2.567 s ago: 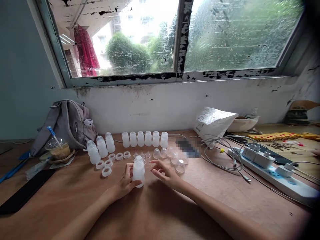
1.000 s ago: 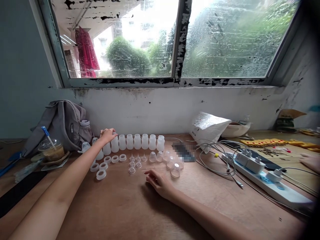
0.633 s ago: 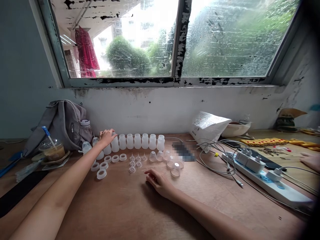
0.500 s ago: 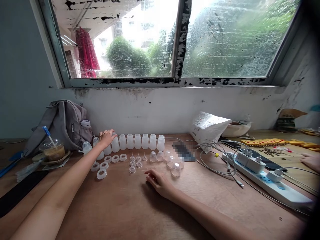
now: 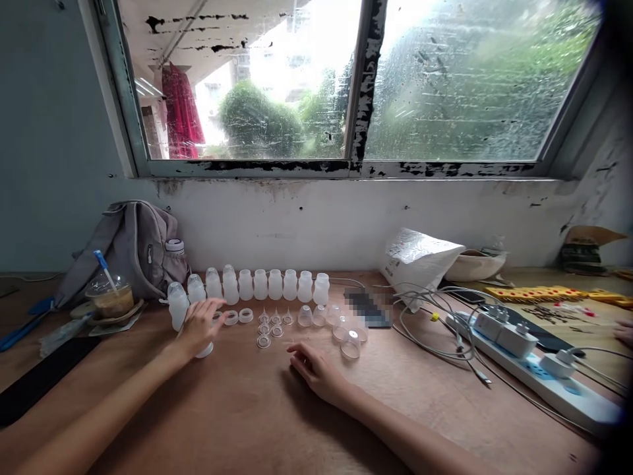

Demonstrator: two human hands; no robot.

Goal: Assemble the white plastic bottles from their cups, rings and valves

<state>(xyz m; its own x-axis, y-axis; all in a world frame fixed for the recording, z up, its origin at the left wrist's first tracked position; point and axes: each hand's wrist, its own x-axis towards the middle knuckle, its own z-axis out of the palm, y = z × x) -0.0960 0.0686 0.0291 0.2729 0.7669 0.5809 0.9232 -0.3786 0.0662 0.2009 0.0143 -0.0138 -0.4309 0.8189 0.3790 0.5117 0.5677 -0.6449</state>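
Along the wall runs a row of small frosted white baby bottles (image 5: 275, 285); the several at its left end are topped with clear caps, among them a taller-looking capped bottle (image 5: 230, 285). My left hand (image 5: 200, 324), fingers stretched and apart, hovers over the white screw rings (image 5: 231, 318) and hides some of them. It holds nothing that I can see. On the tabletop my right hand (image 5: 314, 371) rests with loosely bent fingers and nothing visible in them. Close to it are clear nipples (image 5: 264, 341) and clear dome caps (image 5: 351, 346).
A grey backpack (image 5: 131, 247) and an iced drink cup (image 5: 113, 297) stand at left. At right are a white bag (image 5: 418, 257), tangled cables (image 5: 420, 343) and a power strip (image 5: 534, 369). Part of another person's hand (image 5: 624, 332) shows at the right edge.
My left hand has come away from the top of a capped bottle in the row, moving down toward the rings with its fingers opened. My right hand stays in place.
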